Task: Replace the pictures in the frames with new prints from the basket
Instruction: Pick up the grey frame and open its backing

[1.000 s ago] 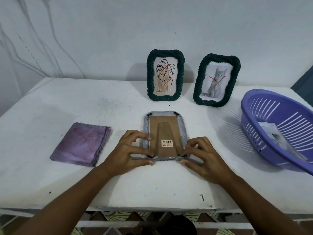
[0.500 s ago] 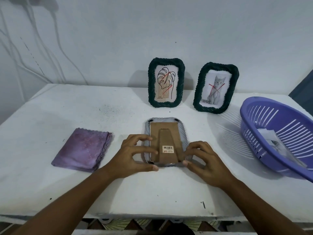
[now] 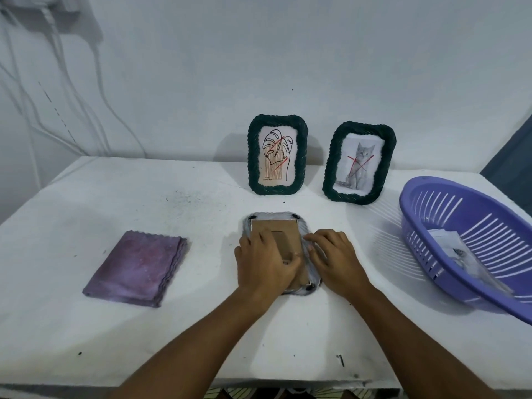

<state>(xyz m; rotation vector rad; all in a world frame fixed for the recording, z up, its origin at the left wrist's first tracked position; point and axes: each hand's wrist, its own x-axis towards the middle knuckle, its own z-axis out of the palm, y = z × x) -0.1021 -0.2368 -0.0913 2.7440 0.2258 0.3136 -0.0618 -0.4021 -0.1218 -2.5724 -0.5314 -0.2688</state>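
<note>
"Where is the frame point(image 3: 280, 254) now?"

"It lies face down on the counter point(image 3: 201, 326), near the middle, a bit toward the front edge. Its brown back point(image 3: 275, 230) faces up. Its long side runs from the front edge to the back edge."

"What are the hands doing?"

"The left hand point(image 3: 266, 263) lies flat on the back, fingers straight, pressing down. The right hand point(image 3: 334, 259) is at the frame's right side. Its fingers bend a little and touch the edge. I cannot tell if they pinch a clip."

"Which hand is closer?"

"Both touch it. The left one covers most of the back, so I think it holds the frame down while the right one works the side."

"Where are the new prints point(image 3: 452, 249)?"

"In the basket point(image 3: 431, 272), at the right edge. The right hand is nearer to it."

"And the other frames?"

"The leaf frame point(image 3: 277, 155) and the cat frame point(image 3: 359, 162) stand by the back edge. Both pictures have red crosses. A cloth point(image 3: 136, 267) lies to the left."
</note>
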